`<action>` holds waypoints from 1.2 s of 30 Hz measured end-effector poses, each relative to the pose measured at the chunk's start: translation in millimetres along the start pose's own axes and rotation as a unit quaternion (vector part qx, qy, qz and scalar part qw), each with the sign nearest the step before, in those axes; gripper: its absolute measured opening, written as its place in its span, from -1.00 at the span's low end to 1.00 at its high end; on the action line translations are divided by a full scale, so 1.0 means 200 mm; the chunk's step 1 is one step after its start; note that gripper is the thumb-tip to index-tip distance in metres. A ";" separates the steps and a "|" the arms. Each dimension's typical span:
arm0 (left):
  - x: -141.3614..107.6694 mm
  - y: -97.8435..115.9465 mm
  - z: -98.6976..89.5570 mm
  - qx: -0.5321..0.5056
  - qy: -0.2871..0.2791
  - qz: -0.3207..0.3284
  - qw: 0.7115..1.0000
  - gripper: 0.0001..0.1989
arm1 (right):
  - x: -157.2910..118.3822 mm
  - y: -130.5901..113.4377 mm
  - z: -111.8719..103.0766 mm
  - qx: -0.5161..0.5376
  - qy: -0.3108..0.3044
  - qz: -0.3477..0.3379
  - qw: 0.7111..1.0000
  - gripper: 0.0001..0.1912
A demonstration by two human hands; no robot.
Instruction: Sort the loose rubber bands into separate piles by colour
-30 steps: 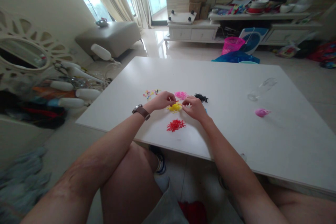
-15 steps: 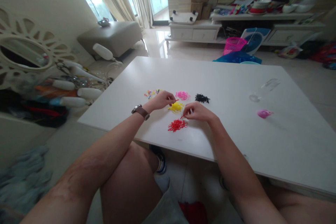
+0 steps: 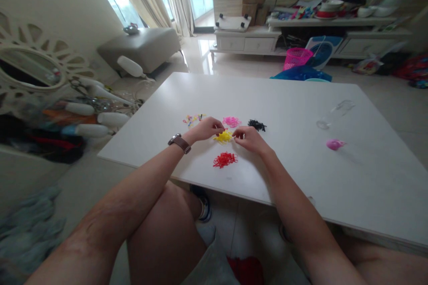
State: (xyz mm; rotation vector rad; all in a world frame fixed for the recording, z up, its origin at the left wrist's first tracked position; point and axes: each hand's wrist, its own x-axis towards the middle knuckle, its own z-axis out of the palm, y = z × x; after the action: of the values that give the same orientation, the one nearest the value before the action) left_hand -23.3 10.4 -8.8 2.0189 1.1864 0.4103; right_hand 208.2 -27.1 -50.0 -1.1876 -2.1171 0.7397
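My left hand [image 3: 211,128] pinches a small red band [image 3: 226,129] above the left side of the yellow pile [image 3: 223,137]. Just right of that pile is my right hand [image 3: 246,137], its fingers bent together; whatever they may hold is too small to make out. A red pile [image 3: 225,159] of bands lies nearer to me. Behind the yellow pile is a pink pile [image 3: 231,121], and a black pile [image 3: 257,125] sits behind my right hand. Mixed coloured pieces [image 3: 194,119] lie beyond my left hand.
On the right of the white table [image 3: 284,98] are a clear container [image 3: 323,123] and a pink object [image 3: 335,144]. White lamp-like parts [image 3: 113,119] stand off its left edge. A pink basket [image 3: 297,58] and a blue item are beyond the far edge.
My right hand has moved away from the red pile, up beside the yellow pile. The red piece at its fingertips no longer shows. My left hand has stayed almost in place.
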 end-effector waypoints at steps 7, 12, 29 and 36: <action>0.00 0.02 0.01 0.008 -0.013 -0.003 1.000 -0.81 | 0.01 0.00 0.00 -0.066 0.029 -0.012 0.997 -0.83; 0.00 0.02 0.01 0.009 -0.013 -0.002 1.000 -0.82 | 0.00 0.01 0.01 -0.079 0.031 -0.017 0.996 -0.84; 0.02 -0.01 0.02 0.002 -0.021 0.008 1.000 -0.80 | 0.00 0.02 0.02 -0.074 0.031 -0.017 0.997 -0.82; 0.01 -0.01 0.02 0.006 -0.019 0.010 1.000 -0.79 | 0.00 0.02 0.02 -0.074 0.032 -0.013 0.997 -0.81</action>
State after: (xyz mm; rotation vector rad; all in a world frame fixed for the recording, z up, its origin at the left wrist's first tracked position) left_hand -21.0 12.0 -13.3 2.0420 1.1482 0.3733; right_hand 207.8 -26.4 -54.7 -1.2428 -2.1597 0.5325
